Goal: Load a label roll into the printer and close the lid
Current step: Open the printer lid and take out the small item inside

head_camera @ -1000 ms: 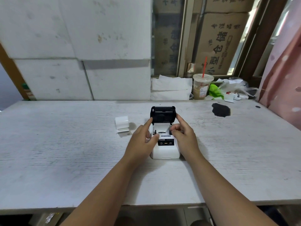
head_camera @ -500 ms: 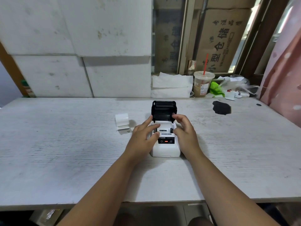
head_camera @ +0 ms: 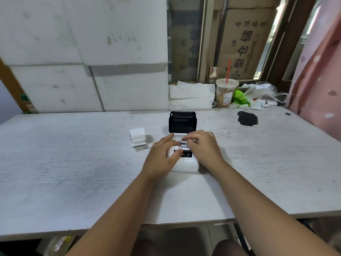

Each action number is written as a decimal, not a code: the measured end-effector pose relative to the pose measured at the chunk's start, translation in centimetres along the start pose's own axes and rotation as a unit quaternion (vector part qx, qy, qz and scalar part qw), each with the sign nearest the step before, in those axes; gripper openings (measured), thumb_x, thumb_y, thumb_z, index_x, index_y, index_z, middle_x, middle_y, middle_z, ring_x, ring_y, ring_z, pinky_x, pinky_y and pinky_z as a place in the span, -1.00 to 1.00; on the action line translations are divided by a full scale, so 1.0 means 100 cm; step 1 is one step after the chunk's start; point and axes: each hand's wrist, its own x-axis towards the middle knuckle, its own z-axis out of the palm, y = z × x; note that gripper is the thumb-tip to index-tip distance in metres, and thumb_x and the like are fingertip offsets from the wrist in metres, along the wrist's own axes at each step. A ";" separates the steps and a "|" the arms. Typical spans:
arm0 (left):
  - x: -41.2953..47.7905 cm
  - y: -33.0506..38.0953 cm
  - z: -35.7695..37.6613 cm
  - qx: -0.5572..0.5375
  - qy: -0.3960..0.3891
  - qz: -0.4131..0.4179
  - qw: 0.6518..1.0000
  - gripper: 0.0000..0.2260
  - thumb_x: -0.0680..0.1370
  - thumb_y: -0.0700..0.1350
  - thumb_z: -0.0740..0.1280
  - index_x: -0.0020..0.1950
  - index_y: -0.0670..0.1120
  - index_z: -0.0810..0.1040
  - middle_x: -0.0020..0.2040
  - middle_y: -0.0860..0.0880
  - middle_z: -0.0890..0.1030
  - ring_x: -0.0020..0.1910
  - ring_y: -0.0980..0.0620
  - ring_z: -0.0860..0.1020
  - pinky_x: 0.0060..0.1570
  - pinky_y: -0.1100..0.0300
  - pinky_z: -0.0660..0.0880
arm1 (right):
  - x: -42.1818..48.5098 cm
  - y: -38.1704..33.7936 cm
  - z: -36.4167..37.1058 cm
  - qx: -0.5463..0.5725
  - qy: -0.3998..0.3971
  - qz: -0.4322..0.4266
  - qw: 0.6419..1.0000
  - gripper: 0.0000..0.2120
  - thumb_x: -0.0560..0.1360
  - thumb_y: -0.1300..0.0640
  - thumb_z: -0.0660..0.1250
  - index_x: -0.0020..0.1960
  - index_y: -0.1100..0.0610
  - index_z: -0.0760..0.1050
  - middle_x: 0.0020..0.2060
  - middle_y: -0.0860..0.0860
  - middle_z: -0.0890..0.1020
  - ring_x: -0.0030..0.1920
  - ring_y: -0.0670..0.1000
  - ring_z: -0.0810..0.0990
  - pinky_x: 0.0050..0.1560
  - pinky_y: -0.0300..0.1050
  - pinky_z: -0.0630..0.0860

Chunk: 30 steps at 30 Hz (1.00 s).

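Note:
A small white label printer (head_camera: pixel 184 166) stands in the middle of the white table (head_camera: pixel 73 172), its black lid (head_camera: pixel 182 121) raised upright at the back. My left hand (head_camera: pixel 163 156) rests on the printer's left side, thumb on the front panel. My right hand (head_camera: pixel 203 147) lies over its right side, with the fingers reaching across the open compartment. Those fingers hide the inside of the compartment. A white label roll (head_camera: pixel 138 136) lies on the table just left of the printer, apart from both hands.
A dark stain (head_camera: pixel 247 118) marks the table at the back right. Behind the table edge stand a drink cup with a red straw (head_camera: pixel 225 93), folded white paper (head_camera: pixel 191 93) and plastic bags (head_camera: pixel 258 97). A pink curtain (head_camera: pixel 321 80) hangs at the right.
My right hand has moved left across the open compartment, fingers now over its middle. My left hand has shifted slightly on the printer's left side. The roll has stayed in place.

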 end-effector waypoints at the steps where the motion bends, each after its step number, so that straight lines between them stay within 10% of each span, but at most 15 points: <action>1: 0.000 0.000 0.000 0.005 0.005 0.003 1.000 -0.80 0.54 -0.04 0.32 0.15 0.09 0.59 0.45 0.10 0.38 0.42 0.07 0.31 0.37 0.05 0.28 | 0.004 -0.006 -0.002 -0.051 -0.018 -0.007 0.998 -0.74 0.50 0.17 0.23 0.01 0.01 0.68 0.07 -0.03 0.65 0.26 0.07 0.39 0.23 -0.13 0.36; 8: -0.001 0.000 0.001 -0.036 0.020 0.013 0.999 -0.79 0.54 -0.04 0.30 0.16 0.05 0.59 0.22 0.16 0.56 0.25 0.14 0.46 0.24 0.11 0.41 | 0.038 -0.044 -0.005 -0.235 -0.219 0.017 0.947 -0.78 0.44 0.25 0.27 -0.16 -0.05 0.59 -0.16 0.01 0.62 -0.10 0.08 0.58 -0.23 -0.16 0.45; 11: 0.000 0.005 -0.003 -0.078 0.035 -0.012 0.996 -0.78 0.57 -0.06 0.28 0.18 0.02 0.59 0.13 0.13 0.61 0.13 0.14 0.51 0.12 0.16 0.45 | 0.045 -0.047 -0.003 -0.243 -0.263 0.026 0.933 -0.85 0.47 0.19 0.29 -0.07 0.04 0.63 -0.04 0.05 0.67 -0.04 0.08 0.60 -0.10 -0.09 0.52; 21: 0.002 -0.001 0.003 0.027 0.055 0.009 0.998 -0.59 0.48 0.18 0.05 0.15 0.08 0.56 0.09 0.11 0.62 0.14 -0.06 0.51 0.11 -0.03 0.46 | 0.053 -0.053 -0.001 -0.298 -0.313 0.033 0.901 -0.78 0.50 0.19 0.24 0.01 0.25 0.62 -0.25 0.08 0.51 -0.24 0.07 0.43 -0.36 -0.17 0.33; 30: -0.004 0.010 0.003 0.123 0.077 -0.001 0.989 -0.76 0.61 -0.07 0.13 0.19 0.05 0.53 0.13 0.15 0.60 0.15 -0.06 0.36 0.01 0.04 0.42 | 0.050 -0.055 -0.003 -0.308 -0.319 0.021 0.896 -0.74 0.52 0.22 0.21 0.08 0.30 0.60 -0.22 0.11 0.51 -0.22 0.08 0.42 -0.41 -0.17 0.31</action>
